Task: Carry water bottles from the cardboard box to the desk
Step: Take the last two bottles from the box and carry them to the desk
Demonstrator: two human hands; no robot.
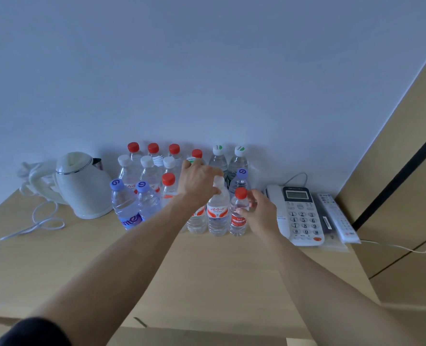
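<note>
Several water bottles with red, white, purple and green-marked caps stand in rows at the back of the wooden desk (pixel 207 270). My left hand (pixel 198 182) reaches over the group, its fingers closed on the top of a white-capped bottle with an orange label (pixel 218 216), which stands in the front row. My right hand (pixel 260 212) is at a small red-capped bottle with a red label (pixel 239 221) just to the right of it, thumb on its front and fingers curled behind. Both bottles rest on the desk. A strip of the cardboard box (pixel 202 337) shows at the bottom edge.
A white electric kettle (pixel 82 186) with its cord (pixel 39 223) stands left of the bottles. A white desk phone (pixel 299 216) and a remote control (pixel 336 218) lie close to the right of my right hand. A wooden cabinet (pixel 406 196) rises at the right.
</note>
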